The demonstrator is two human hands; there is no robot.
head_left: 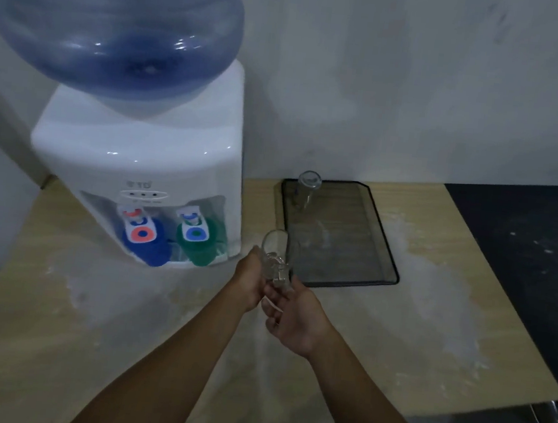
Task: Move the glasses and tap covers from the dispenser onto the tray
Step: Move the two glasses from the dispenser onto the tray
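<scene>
Pale wood-look counter (pixel 94 312) carries everything; landmark is the white countertop water dispenser (pixel 145 162) with the big blue translucent bottle (pixel 111 21) on top. Right of the dispenser, near it, lies a dark rectangular tray with a clear ribbed base (pixel 351 260). One clear drinking glass (pixel 307 188) already stands at the tray's far corner, the corner nearest the dispenser side. On the dispenser's taps, a blue plastic tap cover (pixel 153 249) and beside it a green plastic tap cover (pixel 200 244), both not yet moved.

Second clear glass (pixel 274 255) is held in the air just right of the dispenser's front, at the tray's near edge. Left hand (pixel 249 284) is wrapped round its lower part; right hand (pixel 294 313) cups it from below with fingers curled. Blur makes it hard to say which hand bears the weight, possibly both.

Handling judgement: glass is light, rigid, smooth, breakable; grip round the wall mid-height, set down upright and gently. Covers look light, stiff plastic; pinch by the sides and pull off.
</scene>
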